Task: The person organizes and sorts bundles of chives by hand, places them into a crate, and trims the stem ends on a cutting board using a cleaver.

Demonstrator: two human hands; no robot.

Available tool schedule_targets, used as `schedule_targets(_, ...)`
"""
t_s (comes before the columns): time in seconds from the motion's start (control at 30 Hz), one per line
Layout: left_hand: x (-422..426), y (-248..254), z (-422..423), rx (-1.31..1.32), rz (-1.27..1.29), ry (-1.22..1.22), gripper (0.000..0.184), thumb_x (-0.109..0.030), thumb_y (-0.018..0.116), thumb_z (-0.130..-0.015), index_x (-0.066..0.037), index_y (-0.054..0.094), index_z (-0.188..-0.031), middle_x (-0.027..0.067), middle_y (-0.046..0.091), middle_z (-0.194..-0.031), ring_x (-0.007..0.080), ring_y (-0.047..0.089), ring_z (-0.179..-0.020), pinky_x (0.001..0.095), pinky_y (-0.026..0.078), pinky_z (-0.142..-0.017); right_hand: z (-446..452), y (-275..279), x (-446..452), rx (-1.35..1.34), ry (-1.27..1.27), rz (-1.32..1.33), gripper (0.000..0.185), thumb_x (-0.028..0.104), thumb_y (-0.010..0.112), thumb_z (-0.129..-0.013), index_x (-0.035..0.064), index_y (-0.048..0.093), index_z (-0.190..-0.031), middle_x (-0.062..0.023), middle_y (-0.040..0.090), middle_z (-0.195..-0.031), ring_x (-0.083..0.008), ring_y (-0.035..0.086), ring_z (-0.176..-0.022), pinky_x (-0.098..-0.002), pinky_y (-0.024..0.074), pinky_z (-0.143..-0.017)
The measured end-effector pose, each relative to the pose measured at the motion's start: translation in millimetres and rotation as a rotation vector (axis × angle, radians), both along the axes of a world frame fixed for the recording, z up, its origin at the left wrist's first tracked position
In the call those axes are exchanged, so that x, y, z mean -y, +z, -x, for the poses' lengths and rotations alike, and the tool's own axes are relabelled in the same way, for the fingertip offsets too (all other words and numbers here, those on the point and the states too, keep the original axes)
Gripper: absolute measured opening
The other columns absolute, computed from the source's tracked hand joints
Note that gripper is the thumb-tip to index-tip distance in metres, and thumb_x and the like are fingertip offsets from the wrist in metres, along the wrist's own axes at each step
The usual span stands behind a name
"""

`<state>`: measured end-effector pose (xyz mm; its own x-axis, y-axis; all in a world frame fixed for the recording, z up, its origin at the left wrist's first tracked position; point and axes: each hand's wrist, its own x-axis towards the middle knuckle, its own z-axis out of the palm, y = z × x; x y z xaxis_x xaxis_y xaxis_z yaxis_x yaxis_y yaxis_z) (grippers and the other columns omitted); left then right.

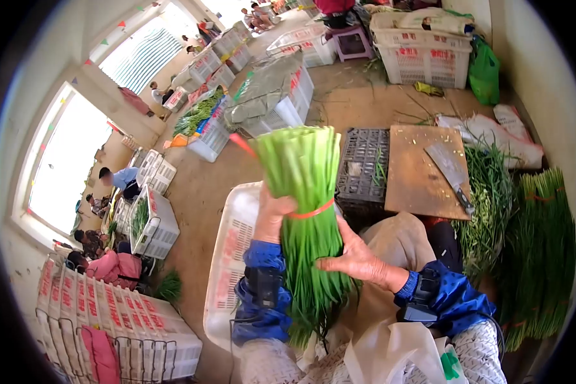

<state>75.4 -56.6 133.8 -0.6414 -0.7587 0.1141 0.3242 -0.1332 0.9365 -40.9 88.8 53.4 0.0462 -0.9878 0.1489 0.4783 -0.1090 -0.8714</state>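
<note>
Upright in front of me is a thick bundle of garlic scapes [307, 166], pale cut ends up and dark thin tips hanging down. An orange-red band [312, 210] goes round its middle. My left hand [273, 214] wraps the bundle's left side near the band, its fingers partly hidden behind the stalks. Lower on the right side, my right hand [360, 257] grips the bundle with its thumb across the front. A red strip [242, 144], blurred, sticks out at the upper left of the stalks.
A cleaver [450, 174] lies on a wooden board [416, 185] beside a black crate [363, 166]. Banded bundles [537, 256] and loose trimmings [483, 205] lie at the right. A white crate [227, 256] stands at my left. Other people sit among crates farther left.
</note>
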Motion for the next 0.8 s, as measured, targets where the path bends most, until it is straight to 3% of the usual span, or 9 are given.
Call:
schedule_targets(0.13,-10,0,1,0.176,0.289,-0.044,0.130,-0.038,0.092,-0.061,-0.007,0.007,-0.155,0.0166,0.048,-0.141,0.0262,0.048,-0.130,0.0386,0.040,-0.108,-2,-3,9,0.054,-0.117,0.022,0.090,0.001,0.071,-0.080,0.0020,0.018,-0.153,-0.0102,0.045,-0.141,-0.0195,0.042,-0.131,-0.0342,0.0366,-0.109)
schedule_targets(0.2,-23,-14,1,0.243,0.468,0.049,0.126,-0.029,0.092,-0.062,-0.009,0.008,-0.154,0.0178,0.048,-0.140,0.0269,0.050,-0.127,0.0395,0.044,-0.103,-5,-7,11,-0.001,-0.192,0.037,0.089,0.004,0.071,-0.082,0.0013,0.018,-0.153,-0.0104,0.044,-0.141,-0.0196,0.042,-0.132,-0.0346,0.0367,-0.109)
schedule_targets(0.33,7,-21,1,0.423,0.308,0.177,0.107,0.001,0.083,-0.062,-0.004,0.021,-0.149,0.0174,0.065,-0.116,0.0274,0.067,-0.100,0.0376,0.057,-0.086,3,-9,23,-0.308,-0.142,0.151,0.099,0.028,0.077,-0.084,0.0050,0.012,-0.155,-0.0133,0.047,-0.137,-0.0208,0.046,-0.126,-0.0350,0.0394,-0.106)
schedule_targets(0.4,9,-6,-2,0.258,0.111,0.160,0.085,0.007,0.075,-0.067,-0.002,0.035,-0.141,0.0176,0.065,-0.115,0.0281,0.068,-0.098,0.0395,0.059,-0.082,22,7,30,-0.549,-0.038,0.074,0.104,0.048,0.072,-0.084,-0.0012,0.011,-0.153,-0.0275,0.055,-0.128,-0.0345,0.055,-0.121,-0.0385,0.0431,-0.103)
schedule_targets(0.43,30,-13,-12,0.253,0.181,0.242,0.077,0.005,0.075,-0.067,-0.001,0.041,-0.137,0.0160,0.065,-0.114,0.0272,0.067,-0.097,0.0396,0.058,-0.085,32,0,35,-0.644,-0.086,-0.006,0.102,0.051,0.072,-0.083,-0.0004,0.017,-0.153,-0.0269,0.058,-0.122,-0.0341,0.058,-0.116,-0.0386,0.0446,-0.100)
schedule_targets(0.5,50,4,-33,0.152,0.246,0.307,0.059,-0.007,0.073,-0.074,-0.002,0.052,-0.129,0.0127,0.065,-0.113,0.0232,0.066,-0.097,0.0382,0.055,-0.088,49,0,27,-0.490,-0.340,0.076,0.082,0.036,0.070,-0.089,-0.0016,0.029,-0.149,-0.0205,0.061,-0.115,-0.0245,0.061,-0.104,-0.0346,0.0484,-0.092)
schedule_targets(0.6,77,22,-60,-0.119,0.231,0.336,0.058,-0.043,0.055,-0.093,-0.003,0.052,-0.135,0.0139,0.060,-0.129,0.0252,0.060,-0.116,0.0397,0.049,-0.100,99,6,-11,-0.266,-0.535,0.055,0.057,0.018,0.064,-0.094,-0.0034,0.041,-0.141,-0.0118,0.062,-0.110,-0.0145,0.060,-0.097,-0.0294,0.0508,-0.085)
schedule_targets(0.73,77,28,-40,-0.272,0.187,0.616,0.058,-0.054,0.047,-0.097,-0.015,0.049,-0.140,0.0095,0.055,-0.138,0.0291,0.055,-0.125,0.0492,0.045,-0.106,136,-18,-71,-0.252,-0.769,-0.132,0.048,0.012,0.060,-0.095,-0.0048,0.045,-0.137,-0.0072,0.062,-0.100,-0.0123,0.060,-0.083,-0.0281,0.0523,-0.075)
schedule_targets(0.8,110,-7,-39,-0.366,0.184,0.614,0.056,-0.054,0.055,-0.093,-0.026,0.047,-0.141,0.0066,0.048,-0.145,0.0325,0.050,-0.129,0.0548,0.043,-0.105,138,-37,-96,-0.324,-0.777,-0.105,0.043,0.012,0.060,-0.095,-0.0044,0.048,-0.133,-0.0074,0.062,-0.097,-0.0124,0.060,-0.079,-0.0269,0.0517,-0.072)
